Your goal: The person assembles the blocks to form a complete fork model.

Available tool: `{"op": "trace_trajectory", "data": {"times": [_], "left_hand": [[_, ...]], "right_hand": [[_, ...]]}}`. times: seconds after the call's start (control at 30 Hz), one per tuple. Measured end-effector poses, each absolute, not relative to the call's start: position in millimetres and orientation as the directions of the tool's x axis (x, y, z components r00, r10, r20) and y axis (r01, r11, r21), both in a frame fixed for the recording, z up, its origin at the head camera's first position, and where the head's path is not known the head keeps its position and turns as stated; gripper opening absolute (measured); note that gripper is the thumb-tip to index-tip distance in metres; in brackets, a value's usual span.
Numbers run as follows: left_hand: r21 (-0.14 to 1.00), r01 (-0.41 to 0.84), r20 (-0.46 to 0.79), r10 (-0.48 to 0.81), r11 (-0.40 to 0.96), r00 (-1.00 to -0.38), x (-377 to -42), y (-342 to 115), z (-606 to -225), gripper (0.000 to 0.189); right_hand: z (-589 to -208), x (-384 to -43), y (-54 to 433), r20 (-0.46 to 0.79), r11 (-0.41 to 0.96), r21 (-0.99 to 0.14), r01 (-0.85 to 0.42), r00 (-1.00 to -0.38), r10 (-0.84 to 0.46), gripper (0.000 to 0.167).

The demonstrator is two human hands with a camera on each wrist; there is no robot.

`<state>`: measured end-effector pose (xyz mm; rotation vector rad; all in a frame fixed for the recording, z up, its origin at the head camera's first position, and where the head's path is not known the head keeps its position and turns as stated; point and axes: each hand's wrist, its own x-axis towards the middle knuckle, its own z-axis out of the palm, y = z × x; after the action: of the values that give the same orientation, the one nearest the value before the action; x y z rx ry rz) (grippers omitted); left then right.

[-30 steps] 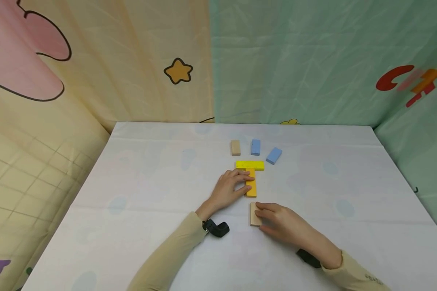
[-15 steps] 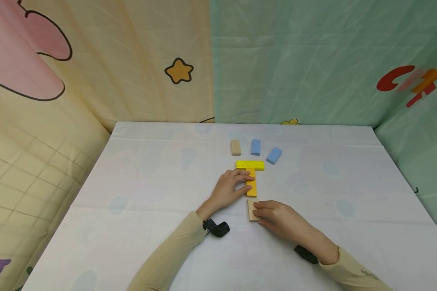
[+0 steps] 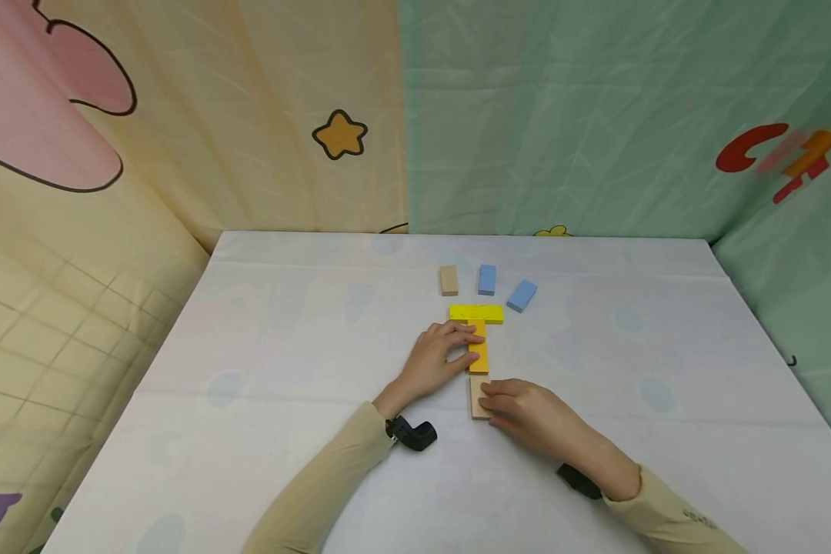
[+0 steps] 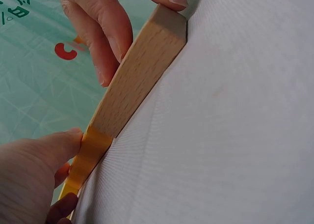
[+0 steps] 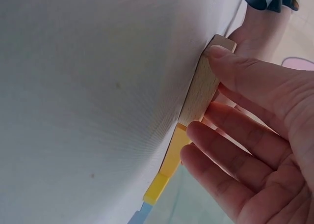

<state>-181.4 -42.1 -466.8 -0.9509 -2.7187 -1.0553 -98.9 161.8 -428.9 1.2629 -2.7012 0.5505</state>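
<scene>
My left hand (image 3: 443, 355) holds the orange block (image 3: 480, 362), its thumb near the block's front end and its fingers across the far part. Flat on the table, that block runs away from me and meets a bright yellow block (image 3: 475, 314) set crosswise, so the two form a T. My right hand (image 3: 536, 415) grips a plain wooden block (image 3: 478, 404), thumb at the near end and fingertips on top. In the left wrist view, the wooden block (image 4: 142, 76) lines up end to end with the orange block (image 4: 91, 153), their ends meeting.
Beyond the yellow block lie a small wooden block (image 3: 448, 281), an upright-set blue block (image 3: 487, 280) and a slanted blue block (image 3: 522, 295). A white cloth covers the table (image 3: 284, 308). Printed curtains (image 3: 561, 115) hang behind and at both sides.
My right hand has slid the wooden block away from me and slightly left, up to the orange block's near end. The left hand has stayed in place.
</scene>
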Motion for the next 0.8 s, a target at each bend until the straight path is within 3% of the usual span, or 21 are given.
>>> {"op": "trace_trajectory", "data": {"times": [0.8], "left_hand": [[0.595,0.572,0.275,0.525,0.565,-0.805,-181.8,-42.7,-465.9,0.029]], "right_hand": [[-430.1,-101.6,160.9,0.291,0.576,-0.243,-0.780,-0.625,-0.724,0.028]]}}
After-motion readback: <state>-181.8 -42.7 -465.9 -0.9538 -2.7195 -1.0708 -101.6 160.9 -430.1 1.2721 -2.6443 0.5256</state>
